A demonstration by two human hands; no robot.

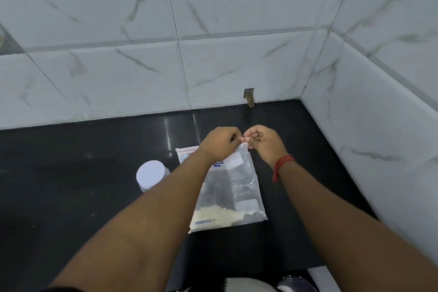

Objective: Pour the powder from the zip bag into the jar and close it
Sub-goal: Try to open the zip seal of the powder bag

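Note:
A clear zip bag [239, 187] stands upright on the black counter [83, 173], with pale powder settled along its bottom edge. My left hand [219, 143] and my right hand [265, 142] both pinch the bag's top seal, fingertips close together at its upper right corner. My left forearm hides part of the bag's front. To the left of the bag stands a clear jar with a white lid [151, 174] on it, apart from the bag.
White marble-look tiled walls [142, 54] close the counter at the back and on the right. A small hole with a stub [249, 97] sits low in the back wall. The counter's front edge lies near my body.

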